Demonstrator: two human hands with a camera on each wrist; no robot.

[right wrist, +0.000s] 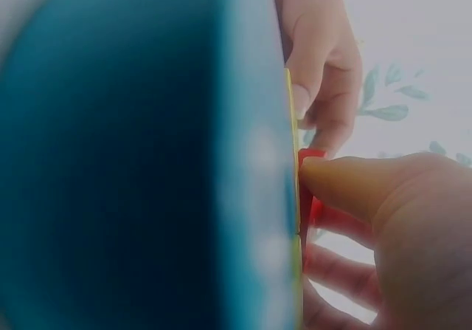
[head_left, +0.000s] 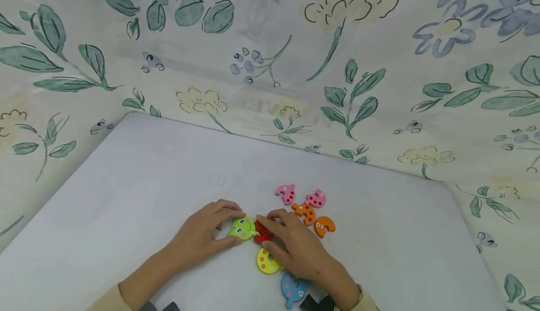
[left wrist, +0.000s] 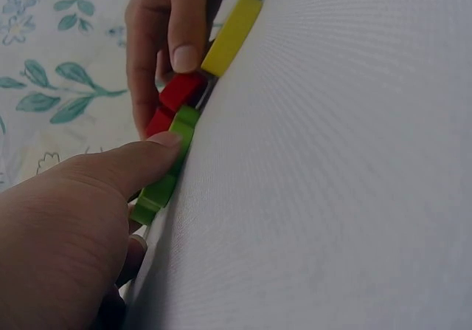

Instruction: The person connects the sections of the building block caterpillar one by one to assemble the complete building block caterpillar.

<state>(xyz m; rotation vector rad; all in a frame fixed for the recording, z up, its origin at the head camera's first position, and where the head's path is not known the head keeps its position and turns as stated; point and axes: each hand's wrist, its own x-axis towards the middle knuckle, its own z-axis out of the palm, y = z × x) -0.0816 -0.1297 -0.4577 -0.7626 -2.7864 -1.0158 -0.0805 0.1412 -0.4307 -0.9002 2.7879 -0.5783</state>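
A green puzzle piece with a smiling face (head_left: 243, 228) lies on the white tabletop, pinched at its edges between the thumb and fingers of my left hand (head_left: 206, 229). Touching its right side is a red piece (head_left: 262, 232), which the thumb and fingers of my right hand (head_left: 297, 245) grip. In the left wrist view, the red piece (left wrist: 183, 90) meets the end of the green piece (left wrist: 158, 193). Just below my right hand lies a spotted yellow piece (head_left: 267, 261), partly covered by it. A blue piece (head_left: 293, 288) sits nearer the front and looms blurred in the right wrist view.
Beyond my right hand lie two orange pieces (head_left: 324, 226) and two pink pieces (head_left: 286, 194), loosely grouped on the white tabletop (head_left: 160, 175). A floral cloth (head_left: 261, 109) rises behind the table's back edge. Black objects (head_left: 314, 303) show at the front edge.
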